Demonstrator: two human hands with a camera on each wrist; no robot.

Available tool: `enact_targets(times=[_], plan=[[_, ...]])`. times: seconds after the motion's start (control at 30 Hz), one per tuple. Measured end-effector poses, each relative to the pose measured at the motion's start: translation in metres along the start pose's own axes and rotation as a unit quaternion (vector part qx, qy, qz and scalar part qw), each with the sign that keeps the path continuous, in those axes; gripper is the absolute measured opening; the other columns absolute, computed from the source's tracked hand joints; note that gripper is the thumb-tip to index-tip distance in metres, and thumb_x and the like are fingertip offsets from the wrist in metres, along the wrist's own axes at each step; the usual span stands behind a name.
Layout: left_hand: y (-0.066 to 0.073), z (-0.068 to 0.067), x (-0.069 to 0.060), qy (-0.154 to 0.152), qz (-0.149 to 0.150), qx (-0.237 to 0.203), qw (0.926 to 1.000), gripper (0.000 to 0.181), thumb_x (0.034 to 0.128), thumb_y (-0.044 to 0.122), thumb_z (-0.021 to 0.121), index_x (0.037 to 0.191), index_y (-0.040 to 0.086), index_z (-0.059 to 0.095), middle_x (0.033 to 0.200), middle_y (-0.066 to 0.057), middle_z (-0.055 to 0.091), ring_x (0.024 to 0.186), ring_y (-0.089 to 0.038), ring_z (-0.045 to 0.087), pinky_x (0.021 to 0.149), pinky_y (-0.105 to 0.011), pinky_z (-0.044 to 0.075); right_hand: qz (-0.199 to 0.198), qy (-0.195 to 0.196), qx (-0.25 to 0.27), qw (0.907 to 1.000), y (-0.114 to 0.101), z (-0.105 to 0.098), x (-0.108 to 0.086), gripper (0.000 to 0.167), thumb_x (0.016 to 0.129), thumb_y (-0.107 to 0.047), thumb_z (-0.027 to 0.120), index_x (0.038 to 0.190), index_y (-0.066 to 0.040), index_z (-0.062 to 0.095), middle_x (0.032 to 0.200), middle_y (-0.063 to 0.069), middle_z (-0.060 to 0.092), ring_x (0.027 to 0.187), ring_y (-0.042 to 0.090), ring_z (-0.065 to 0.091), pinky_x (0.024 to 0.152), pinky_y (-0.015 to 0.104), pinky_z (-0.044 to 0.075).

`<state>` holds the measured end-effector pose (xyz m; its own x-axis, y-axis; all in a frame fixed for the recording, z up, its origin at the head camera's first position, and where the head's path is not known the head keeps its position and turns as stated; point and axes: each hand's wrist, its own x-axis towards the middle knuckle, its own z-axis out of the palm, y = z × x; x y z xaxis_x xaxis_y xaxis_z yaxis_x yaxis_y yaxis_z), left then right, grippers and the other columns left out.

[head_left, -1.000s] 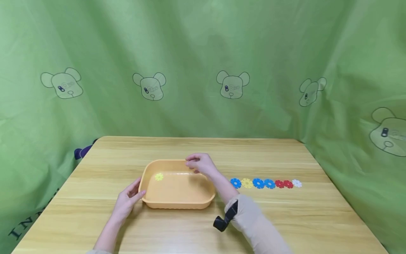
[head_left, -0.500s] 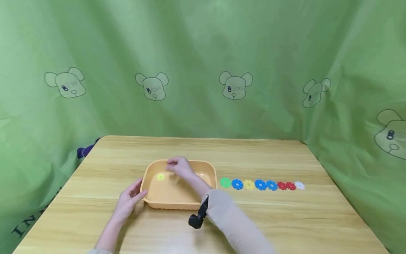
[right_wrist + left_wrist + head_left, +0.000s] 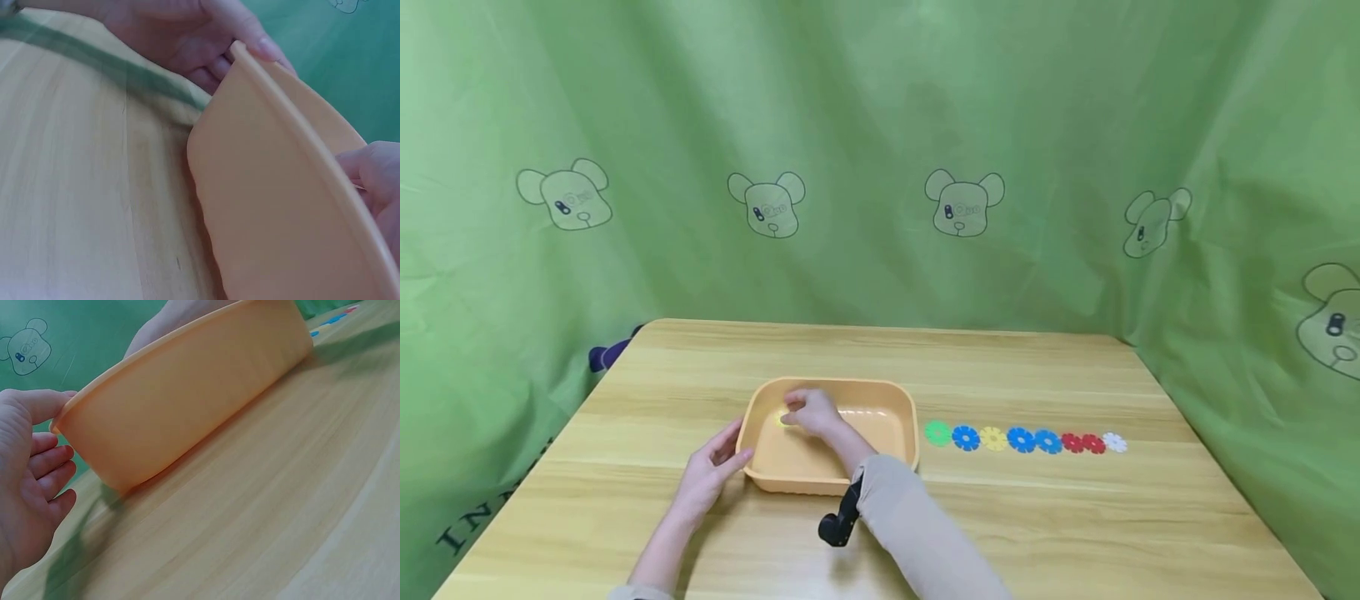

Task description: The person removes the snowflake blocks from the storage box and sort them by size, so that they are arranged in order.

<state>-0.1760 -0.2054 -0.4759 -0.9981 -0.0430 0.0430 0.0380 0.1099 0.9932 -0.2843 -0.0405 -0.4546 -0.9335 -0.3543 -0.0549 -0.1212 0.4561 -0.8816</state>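
A shallow orange plastic basin stands on the table. My left hand holds its left end, thumb over the rim and the other fingers outside, below the rim in the left wrist view. Inside the basin, my right hand reaches down to a small yellow flower-shaped piece near the left end. Its thumb and forefinger look apart, close over the piece, which they partly cover. In the right wrist view the basin's wall hides most of the right fingers.
Right of the basin, several flat flower pieces lie in a row on the wooden table: a green piece, then blue, yellow, blue and red ones, ending with a white piece. A green curtain hangs behind.
My right hand has moved left from the basin's far right rim and down to the yellow piece. The green piece, hidden earlier by the arm, now shows. My left hand keeps its hold.
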Motion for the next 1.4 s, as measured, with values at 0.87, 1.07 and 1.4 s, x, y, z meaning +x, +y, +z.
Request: enact_targets(times=[0.87,1.07,1.4], plan=[[0.000,0.001,0.001,0.006,-0.003,0.004,1.0000,0.059,0.0876,0.008,0.062,0.139,-0.005,0.036,0.138,-0.023,0.041,0.125,-0.035,0.041,0.088,-0.011,0.041,-0.089,-0.059,-0.183,0.9774,0.010,0.004,-0.006,0.027,0.065,-0.001,0.079,0.089,0.000,0.068,0.079,0.003,0.062,0.071,0.010,0.051,0.069,0.017,0.045],[0.002,0.003,0.000,0.000,-0.002,0.001,1.0000,0.059,0.0883,0.007,0.061,0.139,-0.005,0.034,0.140,-0.023,0.038,0.126,-0.034,0.039,0.089,-0.010,0.039,-0.104,-0.063,-0.255,0.9593,0.006,0.000,-0.008,0.025,0.061,-0.003,0.079,0.082,-0.003,0.065,0.071,-0.002,0.053,0.070,0.011,0.046,0.066,0.018,0.042],[-0.001,0.001,0.001,0.008,-0.002,0.012,0.9999,0.060,0.0870,0.007,0.062,0.138,-0.007,0.035,0.140,-0.023,0.038,0.126,-0.035,0.040,0.087,-0.009,0.040,-0.080,-0.052,-0.200,0.9751,0.006,-0.012,-0.011,0.021,0.066,0.005,0.070,0.081,-0.008,0.063,0.069,-0.003,0.052,0.066,0.010,0.046,0.059,0.019,0.039]])
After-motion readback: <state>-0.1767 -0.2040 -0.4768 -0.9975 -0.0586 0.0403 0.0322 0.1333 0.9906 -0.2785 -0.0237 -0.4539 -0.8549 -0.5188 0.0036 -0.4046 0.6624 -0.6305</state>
